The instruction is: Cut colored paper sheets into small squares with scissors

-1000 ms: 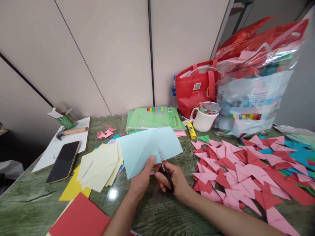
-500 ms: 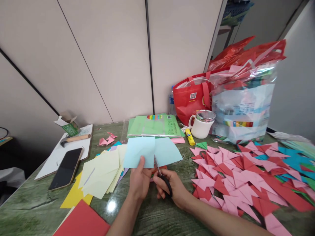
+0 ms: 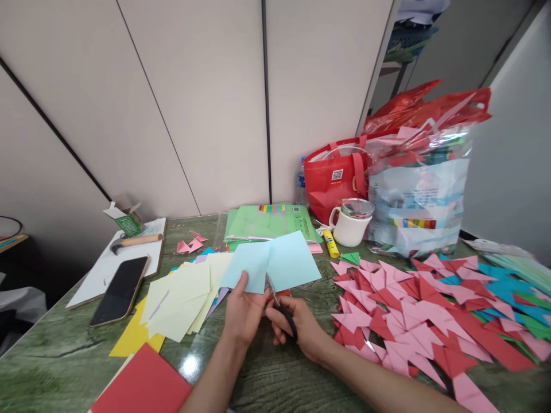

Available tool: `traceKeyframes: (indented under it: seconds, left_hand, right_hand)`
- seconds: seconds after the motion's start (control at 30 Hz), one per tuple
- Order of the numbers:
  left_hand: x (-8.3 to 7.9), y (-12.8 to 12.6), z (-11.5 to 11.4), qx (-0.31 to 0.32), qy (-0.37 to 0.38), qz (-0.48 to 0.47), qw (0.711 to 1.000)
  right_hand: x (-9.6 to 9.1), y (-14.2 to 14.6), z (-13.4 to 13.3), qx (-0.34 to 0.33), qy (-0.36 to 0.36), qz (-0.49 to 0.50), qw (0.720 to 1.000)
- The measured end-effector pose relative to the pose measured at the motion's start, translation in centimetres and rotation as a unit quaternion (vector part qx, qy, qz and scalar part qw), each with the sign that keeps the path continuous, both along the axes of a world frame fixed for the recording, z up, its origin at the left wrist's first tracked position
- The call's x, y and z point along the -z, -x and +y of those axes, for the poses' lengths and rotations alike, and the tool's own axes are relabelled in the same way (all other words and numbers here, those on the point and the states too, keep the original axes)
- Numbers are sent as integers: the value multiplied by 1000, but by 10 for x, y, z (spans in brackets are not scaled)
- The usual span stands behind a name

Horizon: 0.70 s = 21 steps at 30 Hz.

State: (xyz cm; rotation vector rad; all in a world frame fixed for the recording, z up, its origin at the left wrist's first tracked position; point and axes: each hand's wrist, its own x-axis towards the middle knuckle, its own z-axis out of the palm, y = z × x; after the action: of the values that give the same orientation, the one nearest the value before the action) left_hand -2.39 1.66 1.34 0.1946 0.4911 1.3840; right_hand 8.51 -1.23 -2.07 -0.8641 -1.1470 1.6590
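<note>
A sheet of light blue paper (image 3: 294, 261) is held up over the table, creased down its middle. My left hand (image 3: 244, 310) pinches its left half, thumb on top and fingers beneath. In my right hand (image 3: 297, 327) is a pair of scissors (image 3: 284, 313) with black handles, my fingers closed round the loops. Its blades sit at the lower edge of the paper along the middle line. Just left lies a fan of pale yellow paper squares (image 3: 178, 298). Many folded pink and red paper pieces (image 3: 413, 310) are heaped right of my hand.
Green paper packs (image 3: 271, 223), a yellow glue stick (image 3: 330, 243), a white mug (image 3: 352, 223) and a red bag (image 3: 331, 182) stand behind. Left are a phone (image 3: 120, 291), a hammer (image 3: 136, 241) on a white board, and red paper (image 3: 142, 383). A stuffed plastic bag (image 3: 417, 201) stands right.
The right half of the blue paper has lifted and straightened beside the left half. The scissors stay at the middle line; both hands have moved only slightly. The camera view has shifted a little.
</note>
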Motion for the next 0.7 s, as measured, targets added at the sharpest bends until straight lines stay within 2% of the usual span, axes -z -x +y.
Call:
traceKeyframes:
  seconds: [0.17,0.27,0.4,0.43,0.5,0.6,0.63,0.7]
  left_hand:
    - [-2,3,3,-11,-4,3,1000]
    - [-5,8,6,-40,0,27,999]
    - [-8,18,12,-72,0,38,997]
    - [-9,20,13,-76,-4,37,996]
    - [-12,24,14,-82,-12,40,996]
    - [-21,28,13,-89,-14,55,994]
    - [-25,29,12,-90,-14,62,994]
    - [-33,30,9,-83,-14,75,994]
  right_hand:
    - [-3,-1,2,-18,-3,-28,999]
    - [-5,-2,1,-49,-22,-69,996]
    - [-7,-2,-7,-56,-116,-115,985]
    - [-9,-3,-9,-31,-152,-132,979]
    - [-13,-4,-12,71,-211,-158,962]
    - [-22,-9,-5,258,-221,-129,932]
    - [-24,-11,0,293,-209,-98,928]
    - [-28,-14,12,291,-167,-38,941]
